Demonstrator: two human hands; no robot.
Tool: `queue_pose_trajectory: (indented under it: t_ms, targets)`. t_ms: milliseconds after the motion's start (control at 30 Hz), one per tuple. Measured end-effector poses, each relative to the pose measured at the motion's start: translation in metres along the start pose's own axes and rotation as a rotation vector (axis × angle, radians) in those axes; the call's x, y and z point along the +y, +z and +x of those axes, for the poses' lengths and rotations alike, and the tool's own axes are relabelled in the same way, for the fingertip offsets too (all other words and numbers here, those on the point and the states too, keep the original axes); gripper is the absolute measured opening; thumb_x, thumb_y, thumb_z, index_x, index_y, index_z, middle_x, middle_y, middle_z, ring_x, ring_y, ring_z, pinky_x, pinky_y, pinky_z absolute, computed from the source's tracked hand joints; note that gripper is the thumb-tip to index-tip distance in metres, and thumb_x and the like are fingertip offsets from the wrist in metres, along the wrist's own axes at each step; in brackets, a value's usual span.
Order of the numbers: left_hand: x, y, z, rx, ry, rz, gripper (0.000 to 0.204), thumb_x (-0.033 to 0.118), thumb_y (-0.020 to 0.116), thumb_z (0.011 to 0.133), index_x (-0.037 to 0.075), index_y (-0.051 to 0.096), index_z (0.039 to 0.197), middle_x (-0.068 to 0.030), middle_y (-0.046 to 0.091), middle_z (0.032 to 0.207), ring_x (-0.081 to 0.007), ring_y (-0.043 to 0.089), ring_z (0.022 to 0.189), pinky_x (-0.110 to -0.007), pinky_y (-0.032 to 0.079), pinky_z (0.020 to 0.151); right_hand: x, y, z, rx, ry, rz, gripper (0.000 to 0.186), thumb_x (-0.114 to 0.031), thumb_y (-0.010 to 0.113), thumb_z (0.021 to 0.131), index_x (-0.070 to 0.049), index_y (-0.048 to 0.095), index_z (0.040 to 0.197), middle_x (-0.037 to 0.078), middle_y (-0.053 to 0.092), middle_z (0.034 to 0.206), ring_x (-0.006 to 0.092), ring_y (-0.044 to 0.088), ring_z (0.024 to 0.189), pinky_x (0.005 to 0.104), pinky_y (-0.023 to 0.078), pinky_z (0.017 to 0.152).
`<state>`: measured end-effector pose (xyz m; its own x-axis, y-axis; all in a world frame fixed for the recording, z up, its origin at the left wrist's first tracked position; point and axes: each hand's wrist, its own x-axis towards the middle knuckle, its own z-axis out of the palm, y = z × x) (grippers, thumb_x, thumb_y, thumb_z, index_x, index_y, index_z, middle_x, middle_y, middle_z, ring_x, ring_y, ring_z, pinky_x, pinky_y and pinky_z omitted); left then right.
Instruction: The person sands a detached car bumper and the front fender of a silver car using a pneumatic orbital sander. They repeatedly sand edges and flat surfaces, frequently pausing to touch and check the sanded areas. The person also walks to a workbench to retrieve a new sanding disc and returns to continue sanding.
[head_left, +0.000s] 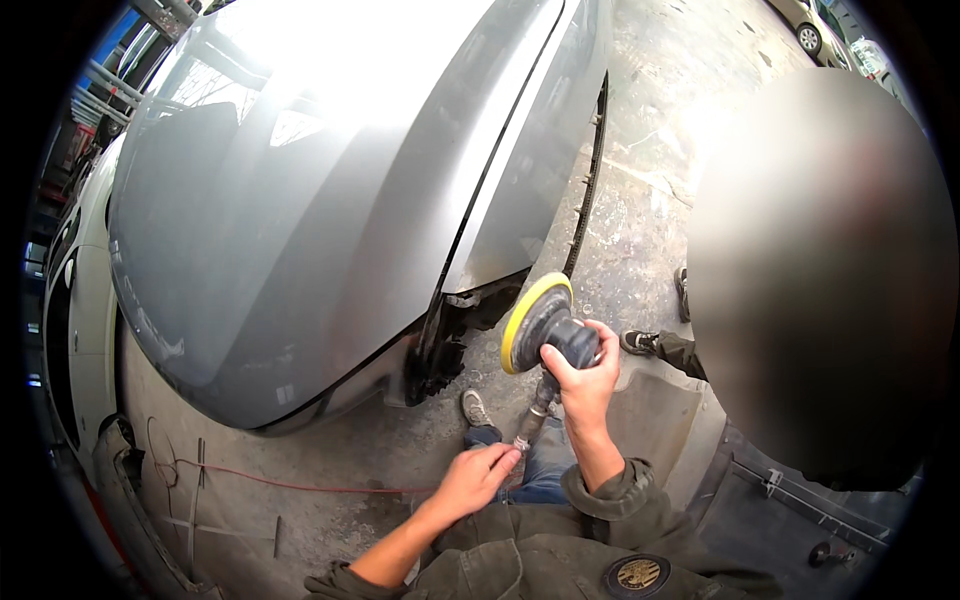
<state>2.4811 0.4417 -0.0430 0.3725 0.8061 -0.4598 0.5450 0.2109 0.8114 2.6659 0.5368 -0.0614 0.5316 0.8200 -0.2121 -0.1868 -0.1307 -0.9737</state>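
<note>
An orbital air sander [560,345] with a round, yellow-edged pad is held up in front of me, its pad tilted toward the car. My right hand [590,385] wraps round its dark body, thumb on the near side. The grey stem of the tool points down to a metal hose fitting [521,443]. At that fitting, the fingers of my left hand [478,478] are pinched together. Ahead and to the left is the grey hood [300,230] of a car, with the fender [525,190] beside it. The pad does not touch the panel.
A red hose [300,488] runs across the floor from the left. Dark broken trim [450,360] shows at the car's open corner. On the right stands another person, mostly blurred, a shoe [640,342] visible. Loose grey panels [650,420] lie at lower right. A pale car [90,320] stands far left.
</note>
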Motion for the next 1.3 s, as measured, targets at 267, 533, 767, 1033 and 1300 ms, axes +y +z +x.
queue_pose_trajectory:
  t_ms: [267, 533, 767, 1033, 1300]
  targets:
    - [-0.038, 0.007, -0.018, 0.029, -0.094, -0.081, 0.029, 0.024, 0.063, 0.104, 0.001, 0.068, 0.12, -0.0148, 0.076, 0.096, -0.0235, 0.075, 0.089, -0.036, 0.056, 0.08, -0.006, 0.031, -0.002, 0.083, -0.091, -0.325, 0.063, -0.02, 0.092, 0.066, -0.006, 0.06, 0.119, -0.002, 0.053, 0.088, 0.01, 0.045, 0.071, 0.0276, 0.044, 0.066]
    - [-0.036, -0.02, 0.005, 0.065, 0.107, -0.064, 0.026, 0.023, 0.063, 0.103, -0.001, 0.073, 0.11, -0.0149, 0.076, 0.094, -0.0233, 0.075, 0.088, -0.035, 0.056, 0.079, 0.0, 0.028, -0.001, 0.108, -0.141, -0.234, 0.064, -0.018, 0.093, 0.067, -0.005, 0.059, 0.12, -0.002, 0.058, 0.091, 0.0081, 0.046, 0.071, 0.0256, 0.043, 0.064]
    - [-0.012, -0.054, 0.049, 0.162, 0.274, -0.224, 0.019, 0.015, 0.067, 0.098, 0.001, 0.075, 0.107, -0.0168, 0.076, 0.097, -0.0259, 0.075, 0.086, -0.035, 0.057, 0.078, -0.036, -0.022, -0.035, 0.232, -0.152, -0.198, 0.059, -0.014, 0.093, 0.069, -0.005, 0.059, 0.116, 0.005, 0.06, 0.109, 0.0159, 0.058, 0.096, 0.0331, 0.052, 0.085]
    - [0.034, -0.093, 0.077, 0.393, 0.686, 0.531, 0.035, 0.011, 0.074, 0.084, 0.005, 0.064, 0.117, -0.0159, 0.047, 0.157, -0.0349, 0.071, 0.096, -0.044, 0.059, 0.077, -0.007, -0.041, -0.059, 0.377, -0.131, -0.251, 0.061, -0.006, 0.092, 0.073, 0.0, 0.055, 0.121, 0.009, 0.062, 0.103, 0.0167, 0.069, 0.077, 0.0305, 0.062, 0.064]
    - [0.024, -0.11, 0.106, 0.309, 0.462, 1.122, 0.063, 0.022, 0.081, 0.082, 0.004, 0.055, 0.136, -0.0089, 0.031, 0.168, -0.0271, 0.069, 0.084, -0.036, 0.057, 0.067, -0.003, -0.053, -0.063, 0.411, -0.157, -0.236, 0.063, -0.017, 0.096, 0.07, -0.002, 0.059, 0.119, 0.005, 0.06, 0.1, 0.0132, 0.063, 0.086, 0.0281, 0.058, 0.07]
